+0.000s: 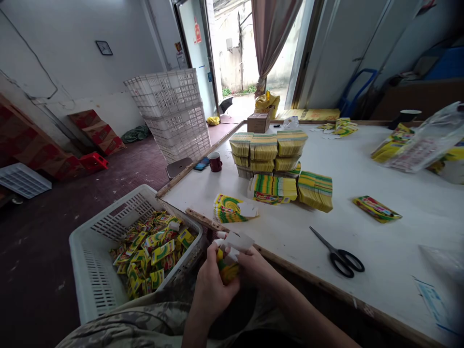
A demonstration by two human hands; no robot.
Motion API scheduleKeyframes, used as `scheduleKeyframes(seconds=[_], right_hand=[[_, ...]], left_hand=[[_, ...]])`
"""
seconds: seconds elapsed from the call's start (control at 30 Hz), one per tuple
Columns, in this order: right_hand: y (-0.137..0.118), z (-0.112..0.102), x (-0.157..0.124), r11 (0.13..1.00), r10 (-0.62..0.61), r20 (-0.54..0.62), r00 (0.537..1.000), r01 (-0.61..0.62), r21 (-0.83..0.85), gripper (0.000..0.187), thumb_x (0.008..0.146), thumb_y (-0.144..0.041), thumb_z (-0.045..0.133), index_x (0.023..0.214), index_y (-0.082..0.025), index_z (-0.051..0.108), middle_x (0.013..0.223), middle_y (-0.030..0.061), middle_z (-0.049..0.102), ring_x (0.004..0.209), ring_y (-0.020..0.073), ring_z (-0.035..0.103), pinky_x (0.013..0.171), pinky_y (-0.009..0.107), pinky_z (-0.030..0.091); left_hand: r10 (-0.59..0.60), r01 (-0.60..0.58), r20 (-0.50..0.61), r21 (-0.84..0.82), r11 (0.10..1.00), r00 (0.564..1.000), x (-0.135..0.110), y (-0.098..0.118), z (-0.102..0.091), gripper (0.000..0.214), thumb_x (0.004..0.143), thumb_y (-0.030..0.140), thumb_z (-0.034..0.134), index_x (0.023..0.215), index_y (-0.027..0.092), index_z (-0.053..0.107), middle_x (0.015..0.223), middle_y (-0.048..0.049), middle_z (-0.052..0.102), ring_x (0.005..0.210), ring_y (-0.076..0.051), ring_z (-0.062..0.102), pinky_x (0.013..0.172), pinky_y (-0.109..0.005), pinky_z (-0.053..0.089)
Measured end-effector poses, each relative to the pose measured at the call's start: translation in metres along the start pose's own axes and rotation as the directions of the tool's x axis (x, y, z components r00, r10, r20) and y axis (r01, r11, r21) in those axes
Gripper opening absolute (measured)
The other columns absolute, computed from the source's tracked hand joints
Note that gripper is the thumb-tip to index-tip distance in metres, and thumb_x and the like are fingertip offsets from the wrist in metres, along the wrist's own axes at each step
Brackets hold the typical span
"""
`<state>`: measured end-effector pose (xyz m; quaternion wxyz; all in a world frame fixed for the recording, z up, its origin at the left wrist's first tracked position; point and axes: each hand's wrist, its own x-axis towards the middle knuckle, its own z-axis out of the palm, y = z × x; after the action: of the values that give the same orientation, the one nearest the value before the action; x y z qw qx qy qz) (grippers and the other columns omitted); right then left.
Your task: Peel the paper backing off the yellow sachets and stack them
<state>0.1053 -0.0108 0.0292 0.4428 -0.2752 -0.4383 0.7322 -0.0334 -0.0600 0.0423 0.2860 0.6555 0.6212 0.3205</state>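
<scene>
Close to the table's front edge, my left hand [212, 285] and my right hand [255, 268] are both closed on a small yellow-and-green printed card packet [228, 272] with white flaps. My fingers cover much of it, so its full shape is hidden. Just beyond my hands, a fanned pile of flat printed cards [230, 210] lies on the white table [286, 237]. To the left and lower down, a white plastic basket [96, 270] holds many yellow packets [161, 252].
Bundled card stacks [263, 150] stand mid-table. Black-handled scissors [339, 256] and a single packet [377, 209] lie to the right. A dark red mug [215, 162] sits near the left edge. Stacked white crates [174, 113] stand on the floor behind. Clear plastic bags [427, 140] lie far right.
</scene>
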Motion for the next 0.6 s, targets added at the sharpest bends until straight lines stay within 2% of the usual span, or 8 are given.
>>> scheduleKeyframes(seconds=[0.03,0.1,0.17,0.23,0.3,0.37,0.5,0.6], right_hand=[[0.002,0.000,0.001,0.991,0.070,0.031,0.997,-0.073,0.111,0.055,0.080,-0.039,0.067,0.128,-0.018,0.053,0.107,0.0095,0.068,0.105,0.0266,0.062,0.094,0.042,0.046],[0.002,0.000,0.001,0.969,0.111,0.075,0.991,-0.125,0.214,0.054,0.076,-0.042,0.072,0.123,-0.019,0.057,0.105,0.0077,0.069,0.103,0.0249,0.063,0.094,0.040,0.046],[0.001,-0.001,0.000,0.965,0.095,0.088,0.992,-0.114,0.237,0.053,0.073,-0.046,0.075,0.117,-0.019,0.062,0.105,0.0076,0.070,0.102,0.0247,0.063,0.094,0.040,0.046],[-0.001,-0.003,0.000,0.967,0.103,0.048,0.994,-0.111,0.229,0.050,0.073,-0.049,0.074,0.111,-0.018,0.066,0.103,0.0080,0.071,0.101,0.0252,0.064,0.093,0.040,0.046],[-0.003,-0.002,-0.001,0.962,0.139,-0.015,0.990,-0.132,0.237,0.045,0.074,-0.047,0.074,0.107,-0.017,0.068,0.101,0.0076,0.072,0.100,0.0249,0.064,0.094,0.040,0.045],[-0.005,0.000,-0.001,0.948,0.180,-0.021,0.983,-0.168,0.271,0.042,0.075,-0.045,0.073,0.106,-0.017,0.068,0.101,0.0078,0.072,0.099,0.0245,0.064,0.096,0.039,0.044],[-0.014,0.003,-0.001,0.893,0.242,0.139,0.960,-0.276,0.356,0.051,0.071,-0.046,0.072,0.110,-0.014,0.068,0.101,0.0105,0.072,0.098,0.0260,0.065,0.097,0.041,0.043],[-0.019,0.003,-0.002,0.837,0.243,0.238,0.940,-0.328,0.439,0.052,0.069,-0.046,0.072,0.110,-0.015,0.067,0.100,0.0083,0.073,0.098,0.0242,0.065,0.100,0.039,0.040]], left_hand=[[0.017,-0.017,-0.011,-0.003,1.000,1.000,-0.001,-0.001,0.003,0.069,0.071,0.025,0.062,0.130,0.017,0.027,0.121,-0.0145,0.059,0.110,-0.028,0.059,0.092,-0.043,0.048],[0.048,-0.049,-0.039,-0.019,0.999,0.998,-0.001,-0.002,0.006,0.070,0.073,0.027,0.063,0.131,0.018,0.025,0.125,-0.0148,0.057,0.113,-0.027,0.058,0.094,-0.042,0.047],[0.065,-0.066,-0.070,-0.022,0.998,0.995,-0.001,-0.003,0.006,0.069,0.074,0.030,0.063,0.131,0.018,0.025,0.123,-0.0142,0.057,0.112,-0.026,0.058,0.094,-0.041,0.048],[0.066,-0.066,-0.095,-0.003,0.998,0.993,0.000,-0.003,0.006,0.065,0.075,0.031,0.062,0.129,0.018,0.027,0.119,-0.0137,0.058,0.108,-0.026,0.060,0.092,-0.042,0.049],[0.066,-0.065,-0.100,0.020,0.998,0.993,0.002,-0.004,0.006,0.061,0.075,0.029,0.061,0.127,0.019,0.030,0.115,-0.0130,0.060,0.104,-0.026,0.061,0.089,-0.042,0.050],[0.081,-0.079,-0.097,0.027,0.997,0.992,0.002,-0.004,0.006,0.059,0.075,0.028,0.061,0.125,0.020,0.031,0.115,-0.0123,0.060,0.104,-0.026,0.061,0.089,-0.042,0.050],[0.108,-0.108,-0.108,0.005,0.994,0.988,0.001,-0.004,0.006,0.057,0.075,0.027,0.062,0.123,0.022,0.032,0.115,-0.0105,0.060,0.105,-0.024,0.061,0.089,-0.040,0.050],[0.105,-0.105,-0.118,0.004,0.994,0.987,-0.001,-0.003,0.006,0.055,0.075,0.027,0.062,0.122,0.022,0.033,0.111,-0.0096,0.060,0.101,-0.024,0.061,0.087,-0.039,0.051]])
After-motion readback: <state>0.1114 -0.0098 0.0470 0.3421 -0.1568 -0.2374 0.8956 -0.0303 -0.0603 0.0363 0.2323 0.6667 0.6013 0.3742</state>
